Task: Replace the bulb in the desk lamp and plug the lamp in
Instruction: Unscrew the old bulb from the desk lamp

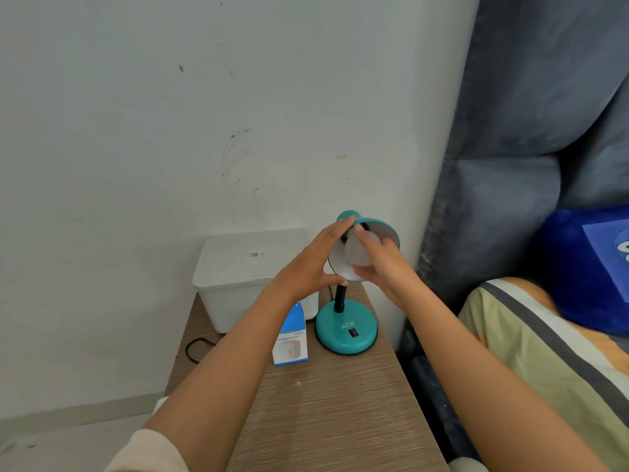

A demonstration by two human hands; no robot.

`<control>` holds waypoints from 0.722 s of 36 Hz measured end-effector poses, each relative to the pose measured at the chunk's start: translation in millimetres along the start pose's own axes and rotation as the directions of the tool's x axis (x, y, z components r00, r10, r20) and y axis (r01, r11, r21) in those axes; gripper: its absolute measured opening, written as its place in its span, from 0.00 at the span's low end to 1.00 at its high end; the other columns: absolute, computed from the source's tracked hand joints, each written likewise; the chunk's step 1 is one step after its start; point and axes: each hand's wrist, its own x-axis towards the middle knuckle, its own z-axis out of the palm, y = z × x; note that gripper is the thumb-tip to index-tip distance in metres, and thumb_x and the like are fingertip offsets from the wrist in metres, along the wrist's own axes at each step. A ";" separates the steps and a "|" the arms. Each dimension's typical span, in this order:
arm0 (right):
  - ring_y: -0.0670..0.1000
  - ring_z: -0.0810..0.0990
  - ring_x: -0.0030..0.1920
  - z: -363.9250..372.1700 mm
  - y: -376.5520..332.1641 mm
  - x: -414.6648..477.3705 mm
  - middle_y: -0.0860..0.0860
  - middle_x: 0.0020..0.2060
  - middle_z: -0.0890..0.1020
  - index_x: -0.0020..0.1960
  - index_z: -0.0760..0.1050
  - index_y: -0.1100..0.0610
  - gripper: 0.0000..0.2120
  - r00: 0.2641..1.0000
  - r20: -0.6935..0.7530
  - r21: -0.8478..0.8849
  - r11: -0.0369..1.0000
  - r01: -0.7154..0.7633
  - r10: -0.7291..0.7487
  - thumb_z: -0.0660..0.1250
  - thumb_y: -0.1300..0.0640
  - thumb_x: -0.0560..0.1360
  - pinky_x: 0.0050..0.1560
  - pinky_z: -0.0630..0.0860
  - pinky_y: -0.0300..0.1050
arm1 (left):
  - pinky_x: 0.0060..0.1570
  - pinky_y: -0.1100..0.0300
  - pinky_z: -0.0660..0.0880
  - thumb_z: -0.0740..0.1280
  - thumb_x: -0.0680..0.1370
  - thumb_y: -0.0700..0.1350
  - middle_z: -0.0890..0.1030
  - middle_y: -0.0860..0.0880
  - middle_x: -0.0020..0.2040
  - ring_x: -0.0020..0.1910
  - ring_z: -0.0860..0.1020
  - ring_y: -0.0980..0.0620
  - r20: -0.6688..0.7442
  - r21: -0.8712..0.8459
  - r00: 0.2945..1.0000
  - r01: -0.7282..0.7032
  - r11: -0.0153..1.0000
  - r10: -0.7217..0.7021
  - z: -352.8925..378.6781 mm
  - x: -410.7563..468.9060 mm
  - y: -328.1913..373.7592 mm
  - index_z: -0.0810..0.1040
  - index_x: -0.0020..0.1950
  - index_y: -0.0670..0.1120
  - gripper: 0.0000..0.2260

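The teal lamp stands at the back right of the wooden surface, shade tilted toward the camera. The left hand cups the shade's left rim. The right hand has its grip around the white bulb inside the shade. Left of the lamp stand a blue-and-white box and a white bin; a black cord loops farther left.

bulb base hidden by fingers, cushion cut off right
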 end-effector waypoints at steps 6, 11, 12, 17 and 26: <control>0.53 0.72 0.62 -0.9 -0.3 -1.5 0.51 0.62 0.72 0.69 0.63 0.53 0.24 0.995 -0.003 -0.069 0.993 0.096 -0.097 0.66 0.53 0.75 0.57 0.78 0.53 | 0.66 0.66 0.61 0.75 0.68 0.38 0.60 0.57 0.71 0.67 0.60 0.63 -0.001 -0.008 1.000 0.009 1.000 -0.009 -0.3 -1.3 0.0 0.48 0.70 0.66 0.46; 0.59 0.75 0.60 2.4 -5.6 -3.2 0.58 0.62 0.70 0.67 0.64 0.61 0.24 0.994 -0.015 0.098 0.990 -0.105 0.107 0.61 0.48 0.77 0.51 0.81 0.50 | 0.66 0.65 0.62 0.75 0.68 0.39 0.60 0.59 0.69 0.67 0.61 0.63 -0.006 0.007 1.000 -0.008 1.000 0.008 0.9 -1.3 -0.6 0.49 0.71 0.65 0.46; 0.58 0.75 0.60 2.5 -5.1 -3.4 0.58 0.62 0.71 0.67 0.64 0.62 0.25 0.997 -0.012 0.054 0.996 -0.077 0.078 0.62 0.48 0.77 0.51 0.81 0.50 | 0.66 0.65 0.62 0.75 0.68 0.39 0.60 0.59 0.69 0.67 0.61 0.63 -0.006 0.005 1.000 -0.010 1.000 0.010 0.9 -1.2 -0.9 0.49 0.71 0.65 0.46; 0.56 0.75 0.58 4.8 4.8 -5.1 0.56 0.61 0.71 0.69 0.61 0.59 0.28 0.996 -0.083 -0.144 0.989 0.033 -0.045 0.63 0.45 0.76 0.49 0.81 0.48 | 0.66 0.66 0.62 0.75 0.69 0.39 0.60 0.60 0.69 0.67 0.61 0.64 -0.008 -0.012 1.000 0.003 1.000 -0.003 0.8 -1.2 0.5 0.49 0.70 0.66 0.45; 0.52 0.74 0.52 6.5 6.7 -6.2 0.55 0.58 0.71 0.68 0.61 0.59 0.26 0.983 -0.117 -0.245 0.963 0.110 -0.142 0.61 0.47 0.77 0.40 0.79 0.41 | 0.67 0.65 0.61 0.75 0.69 0.38 0.60 0.55 0.72 0.68 0.60 0.62 -0.013 -0.005 1.000 -0.002 1.000 0.002 0.6 -1.0 0.2 0.48 0.70 0.66 0.46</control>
